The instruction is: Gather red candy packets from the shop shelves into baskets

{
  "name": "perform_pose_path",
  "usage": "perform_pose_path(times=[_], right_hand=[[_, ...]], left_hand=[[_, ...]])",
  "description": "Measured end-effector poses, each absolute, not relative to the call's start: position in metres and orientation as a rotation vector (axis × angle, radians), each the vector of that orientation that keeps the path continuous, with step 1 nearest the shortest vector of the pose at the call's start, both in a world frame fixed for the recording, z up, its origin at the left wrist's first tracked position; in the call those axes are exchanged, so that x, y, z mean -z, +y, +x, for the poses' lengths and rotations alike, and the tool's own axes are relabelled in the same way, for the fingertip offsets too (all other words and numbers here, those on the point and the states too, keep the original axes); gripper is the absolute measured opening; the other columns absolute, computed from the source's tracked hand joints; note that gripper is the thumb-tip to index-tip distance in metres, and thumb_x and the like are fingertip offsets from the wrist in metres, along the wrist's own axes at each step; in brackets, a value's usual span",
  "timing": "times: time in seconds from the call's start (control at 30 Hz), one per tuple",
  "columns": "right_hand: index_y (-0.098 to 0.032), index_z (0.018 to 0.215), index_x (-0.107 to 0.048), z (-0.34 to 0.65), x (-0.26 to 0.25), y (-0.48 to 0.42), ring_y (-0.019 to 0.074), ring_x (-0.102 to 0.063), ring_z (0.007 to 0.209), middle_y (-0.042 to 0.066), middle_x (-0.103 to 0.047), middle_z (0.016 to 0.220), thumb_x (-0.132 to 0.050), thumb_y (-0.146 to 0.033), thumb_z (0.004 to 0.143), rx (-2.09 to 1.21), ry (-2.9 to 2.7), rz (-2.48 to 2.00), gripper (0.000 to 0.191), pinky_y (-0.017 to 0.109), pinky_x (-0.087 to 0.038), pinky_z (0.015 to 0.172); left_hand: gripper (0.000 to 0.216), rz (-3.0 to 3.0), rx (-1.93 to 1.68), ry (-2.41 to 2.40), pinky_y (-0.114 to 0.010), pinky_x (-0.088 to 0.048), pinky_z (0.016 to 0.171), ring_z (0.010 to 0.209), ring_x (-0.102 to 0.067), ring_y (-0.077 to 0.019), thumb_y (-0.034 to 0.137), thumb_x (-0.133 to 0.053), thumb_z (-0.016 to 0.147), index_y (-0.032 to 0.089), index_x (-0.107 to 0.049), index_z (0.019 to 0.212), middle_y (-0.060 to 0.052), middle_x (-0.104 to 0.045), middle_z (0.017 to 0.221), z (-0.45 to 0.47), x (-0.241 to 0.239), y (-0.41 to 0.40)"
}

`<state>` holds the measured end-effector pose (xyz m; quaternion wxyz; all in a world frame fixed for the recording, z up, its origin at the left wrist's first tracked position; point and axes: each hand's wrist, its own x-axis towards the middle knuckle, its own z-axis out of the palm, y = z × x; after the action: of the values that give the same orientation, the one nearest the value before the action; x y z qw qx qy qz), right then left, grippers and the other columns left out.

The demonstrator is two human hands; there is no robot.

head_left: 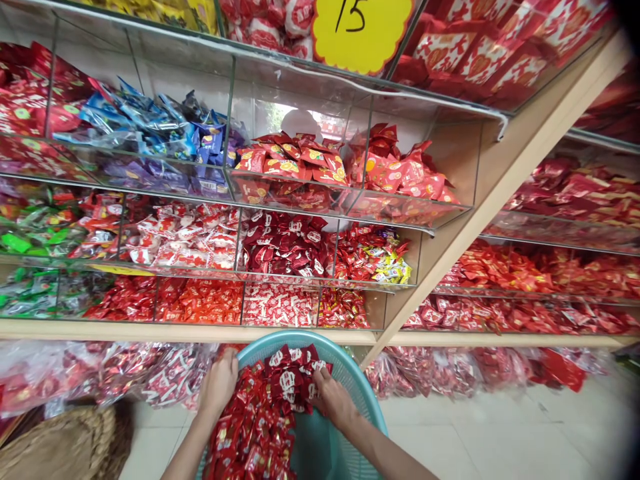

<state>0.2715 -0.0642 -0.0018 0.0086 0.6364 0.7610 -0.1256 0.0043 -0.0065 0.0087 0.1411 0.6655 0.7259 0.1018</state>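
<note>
A teal plastic basket (373, 407) is in front of me at the bottom of the view. Inside it, small red wrapped candies (250, 427) fill the left side, and dark red candy packets with white print (289, 380) lie at the back. My left hand (220, 383) is closed at the basket's left rim, its fingertips partly hidden. Over the right edge of the dark red packets, my right hand (333, 398) has its fingers curled together on a packet. Bare teal bottom shows below that hand.
Clear-walled shelf bins (287, 250) of wrapped candies rise behind the basket. A slanting wooden post (450, 247) divides the shelving. Bagged sweets (170, 373) lie beneath the bottom shelf. At lower left stands a woven basket (65, 443); a yellow price sign (361, 33) hangs above.
</note>
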Motion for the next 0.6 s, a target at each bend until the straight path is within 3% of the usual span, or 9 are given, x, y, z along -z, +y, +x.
perform_pose_path(times=[0.33, 0.6], right_hand=[[-0.020, 0.098, -0.053, 0.267, 0.031, -0.067, 0.0189, -0.061, 0.083, 0.007, -0.057, 0.100, -0.046, -0.011, 0.081, 0.002, 2.540, 1.686, 0.020, 0.025, -0.051, 0.061], [-0.021, 0.099, -0.053, 0.270, 0.017, -0.072, 0.0194, -0.061, 0.084, 0.005, -0.058, 0.101, -0.053, -0.020, 0.080, 0.102, 2.477, 1.804, 0.020, 0.025, -0.051, 0.064]], left_hand=[[0.033, 1.916, -0.276, 2.111, -0.025, -0.034, 0.056, 0.069, -0.063, -0.0203, 0.029, -0.020, 0.088, 0.020, -0.050, 0.100, -0.008, -0.067, 0.078, 0.004, -0.009, -0.006], [0.032, 1.940, -0.280, 2.107, -0.026, -0.033, 0.055, 0.068, -0.063, -0.0206, 0.029, -0.019, 0.088, 0.021, -0.049, 0.098, -0.007, -0.067, 0.075, 0.003, -0.008, -0.006]])
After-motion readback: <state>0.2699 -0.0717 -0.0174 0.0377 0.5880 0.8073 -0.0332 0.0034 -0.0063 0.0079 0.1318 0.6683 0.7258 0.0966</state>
